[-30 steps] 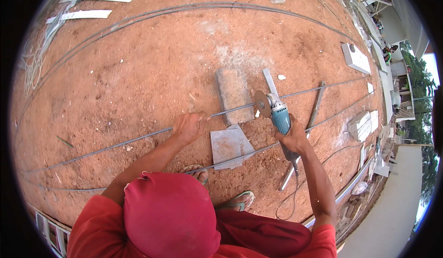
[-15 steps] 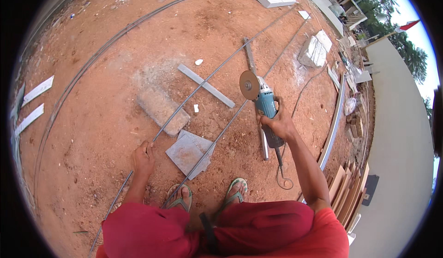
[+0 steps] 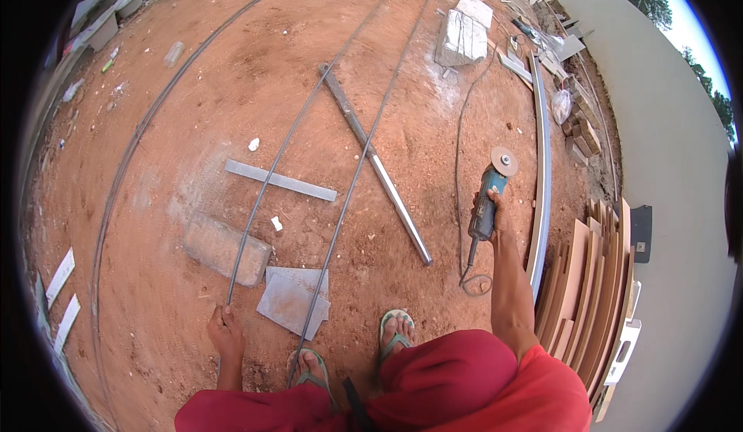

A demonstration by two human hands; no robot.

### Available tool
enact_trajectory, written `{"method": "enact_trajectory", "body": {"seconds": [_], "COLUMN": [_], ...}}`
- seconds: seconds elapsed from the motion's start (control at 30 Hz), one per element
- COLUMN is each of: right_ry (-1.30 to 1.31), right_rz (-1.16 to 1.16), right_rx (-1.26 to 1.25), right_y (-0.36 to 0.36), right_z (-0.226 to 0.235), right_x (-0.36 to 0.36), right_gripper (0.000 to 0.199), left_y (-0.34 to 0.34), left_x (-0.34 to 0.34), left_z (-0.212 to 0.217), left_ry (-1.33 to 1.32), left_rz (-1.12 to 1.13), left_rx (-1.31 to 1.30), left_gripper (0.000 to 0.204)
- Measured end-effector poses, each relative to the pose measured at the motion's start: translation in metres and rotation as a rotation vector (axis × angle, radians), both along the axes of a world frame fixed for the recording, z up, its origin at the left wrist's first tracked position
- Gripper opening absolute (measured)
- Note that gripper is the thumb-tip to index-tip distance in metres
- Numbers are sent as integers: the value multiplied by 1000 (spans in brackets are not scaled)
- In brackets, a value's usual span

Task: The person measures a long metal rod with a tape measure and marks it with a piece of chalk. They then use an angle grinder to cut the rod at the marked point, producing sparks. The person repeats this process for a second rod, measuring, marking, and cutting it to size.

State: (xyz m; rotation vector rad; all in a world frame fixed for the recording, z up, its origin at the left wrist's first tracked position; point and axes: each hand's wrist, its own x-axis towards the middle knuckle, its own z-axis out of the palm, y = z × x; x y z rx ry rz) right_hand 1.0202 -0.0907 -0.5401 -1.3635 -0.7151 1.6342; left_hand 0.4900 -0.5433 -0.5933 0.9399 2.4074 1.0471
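My right hand (image 3: 500,209) is wrapped round the body of a teal and black angle grinder (image 3: 484,200), held up to the right with its cutting disc (image 3: 504,161) tilted upward. The cord hangs from its lower end and loops on the ground. At the lower left my left hand (image 3: 226,331) closes on a long thin steel rod (image 3: 272,170), which runs away toward the far side. A second steel rod (image 3: 352,188) lies to its right, its near end beside my left sandal (image 3: 311,370). Between disc and rods there is a wide gap.
Under the rods lie a concrete block (image 3: 224,250), grey tiles (image 3: 294,300) and a grey flat strip (image 3: 282,180). A metal tube (image 3: 398,208) slants across the middle. White blocks (image 3: 463,34) stand farther off. Stacked boards (image 3: 580,285) and a long metal profile (image 3: 540,169) line the right wall.
My right hand has swung the grinder to the right, away from the rods, and its disc has turned. The view has shifted; my left hand keeps its grip on the rod.
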Motion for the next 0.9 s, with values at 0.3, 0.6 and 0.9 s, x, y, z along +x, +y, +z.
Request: {"method": "enact_trajectory", "body": {"seconds": [0.3,0.6,0.9], "right_ry": [-248,-300,-336], "right_rz": [-35,-125,-124], "right_rx": [-120,-39,-23], "right_y": [22,51,49], "right_z": [-28,-46,-58], "right_x": [6,-6,9], "right_gripper": [34,36,38], "left_y": [8,-3,-28], "left_x": [-5,-17,-125], "left_z": [15,25,225], "left_ry": [-110,-197,694], "left_rz": [0,75,357], "left_rx": [35,-10,102], "left_gripper": [40,44,51]}}
